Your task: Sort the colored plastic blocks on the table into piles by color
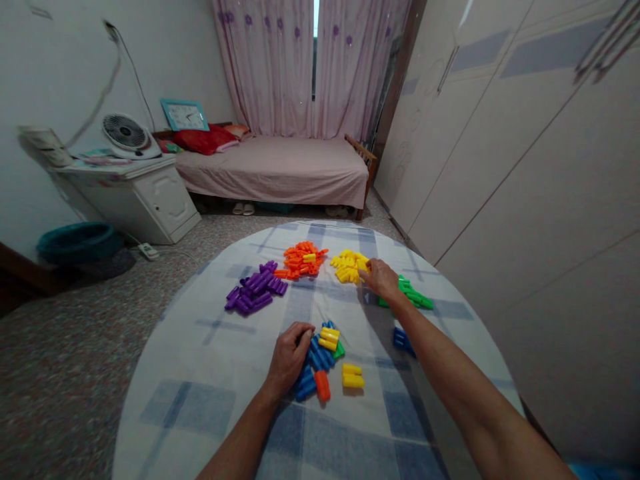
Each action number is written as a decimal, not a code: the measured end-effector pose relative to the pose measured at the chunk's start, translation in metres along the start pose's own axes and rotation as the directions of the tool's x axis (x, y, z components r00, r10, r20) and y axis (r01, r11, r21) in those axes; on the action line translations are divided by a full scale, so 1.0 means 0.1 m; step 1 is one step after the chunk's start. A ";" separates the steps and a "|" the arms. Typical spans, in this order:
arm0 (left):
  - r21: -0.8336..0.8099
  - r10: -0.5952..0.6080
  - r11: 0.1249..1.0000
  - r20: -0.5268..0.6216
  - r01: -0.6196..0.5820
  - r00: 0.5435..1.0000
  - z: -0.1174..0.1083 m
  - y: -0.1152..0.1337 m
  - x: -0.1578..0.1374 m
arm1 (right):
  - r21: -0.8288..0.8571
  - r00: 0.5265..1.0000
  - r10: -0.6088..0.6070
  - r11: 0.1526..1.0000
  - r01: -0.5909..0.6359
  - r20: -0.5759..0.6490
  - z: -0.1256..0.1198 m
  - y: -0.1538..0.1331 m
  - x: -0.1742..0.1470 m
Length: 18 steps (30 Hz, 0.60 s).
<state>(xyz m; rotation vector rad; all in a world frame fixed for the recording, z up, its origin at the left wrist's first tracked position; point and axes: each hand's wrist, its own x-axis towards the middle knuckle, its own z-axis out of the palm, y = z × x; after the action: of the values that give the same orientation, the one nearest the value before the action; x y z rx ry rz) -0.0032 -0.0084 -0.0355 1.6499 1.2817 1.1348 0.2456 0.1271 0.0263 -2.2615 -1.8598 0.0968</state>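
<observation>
My left hand (291, 351) rests on the table with its fingers curled, against the left side of a mixed pile of blue plastic pieces (320, 355). Whatever may be inside those fingers is hidden. Among the blue ones lie a yellow piece (329, 339), a green piece (339, 350) and an orange piece (323, 386). Just right of them is a separate yellow piece (353, 376). My right hand (381, 277) reaches to the right edge of the yellow pile (348, 267), its thumb and fingers closed on a yellow piece there.
Purple pieces (256, 290) and orange pieces (301, 259) form heaps at the left and back of the round table (210, 393). Green pieces (416, 297) lie behind my right wrist, dark blue ones (401, 339) beside the forearm. A bed (285, 167) and a wardrobe (500, 167) stand beyond.
</observation>
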 end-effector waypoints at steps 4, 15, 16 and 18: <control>0.009 0.006 1.000 -0.002 -0.006 1.000 -0.01 0.02 0.00 | -0.026 1.000 0.026 0.999 -0.026 0.017 0.11 -0.04 0.09; 0.047 0.023 0.999 0.002 -0.023 1.000 -0.01 0.02 0.01 | 0.241 0.945 -0.321 0.924 0.297 0.064 -0.05 -0.04 -0.57; 0.050 0.026 0.998 0.001 -0.026 1.000 -0.01 0.03 0.01 | 0.321 0.909 -0.403 0.879 0.353 0.103 -0.04 -0.04 -0.71; 0.051 0.036 0.998 0.001 -0.036 0.999 -0.01 0.03 0.01 | 0.445 0.834 -0.533 0.788 0.425 0.146 -0.01 -0.05 -0.99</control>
<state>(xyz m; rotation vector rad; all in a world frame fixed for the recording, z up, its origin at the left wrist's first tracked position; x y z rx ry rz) -0.0028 -0.0080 -0.0325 1.7163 1.2952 1.1328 0.2211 0.0312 0.0197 -1.5034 -2.2484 0.6593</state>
